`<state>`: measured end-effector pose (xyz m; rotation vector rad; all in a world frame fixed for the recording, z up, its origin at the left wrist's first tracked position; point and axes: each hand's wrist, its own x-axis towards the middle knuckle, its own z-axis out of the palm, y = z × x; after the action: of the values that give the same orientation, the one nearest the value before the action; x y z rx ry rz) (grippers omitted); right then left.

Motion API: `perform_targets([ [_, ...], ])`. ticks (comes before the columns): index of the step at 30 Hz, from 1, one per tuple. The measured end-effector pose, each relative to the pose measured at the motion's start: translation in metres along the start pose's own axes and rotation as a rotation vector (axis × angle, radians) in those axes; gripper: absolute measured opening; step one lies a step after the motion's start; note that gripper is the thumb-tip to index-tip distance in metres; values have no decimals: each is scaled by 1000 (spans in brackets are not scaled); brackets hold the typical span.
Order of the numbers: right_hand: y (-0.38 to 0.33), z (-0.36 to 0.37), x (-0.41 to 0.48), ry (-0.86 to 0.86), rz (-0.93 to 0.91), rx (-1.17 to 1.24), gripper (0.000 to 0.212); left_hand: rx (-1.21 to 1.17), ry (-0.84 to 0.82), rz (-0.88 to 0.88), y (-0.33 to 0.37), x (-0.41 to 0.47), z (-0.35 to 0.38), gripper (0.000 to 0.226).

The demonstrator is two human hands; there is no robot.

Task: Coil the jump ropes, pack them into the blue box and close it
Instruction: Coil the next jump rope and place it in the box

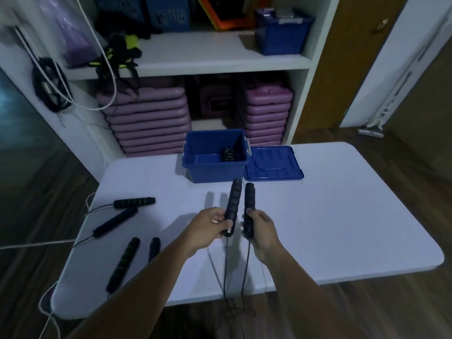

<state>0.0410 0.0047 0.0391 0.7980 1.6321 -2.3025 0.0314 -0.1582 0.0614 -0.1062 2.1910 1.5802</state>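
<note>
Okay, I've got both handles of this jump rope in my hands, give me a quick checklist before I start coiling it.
1. Handles gripped: left hand holds the left handle, right hand holds the right handle: ok.
2. Cord free of snags: it hangs off the table, and its low end is dim: cannot tell.
3. Blue box open: ok.
4. Room inside: one black coil at the back: ok.
5. Lid at hand, flat right of the box: ok.
</note>
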Motion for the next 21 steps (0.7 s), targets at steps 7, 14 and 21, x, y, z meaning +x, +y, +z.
perform_targets([
  [7, -60, 19, -19, -115, -157, 109, 26, -58, 55, 131, 73, -23, 5, 13],
  [14, -96, 20, -38, -171, -252, 42, 29, 14, 140, 221, 110, -39, 6, 9],
  [21, -108, 8, -49, -251, -287, -19, 30, 161, 200, 294, 122, -55, 7, 21],
])
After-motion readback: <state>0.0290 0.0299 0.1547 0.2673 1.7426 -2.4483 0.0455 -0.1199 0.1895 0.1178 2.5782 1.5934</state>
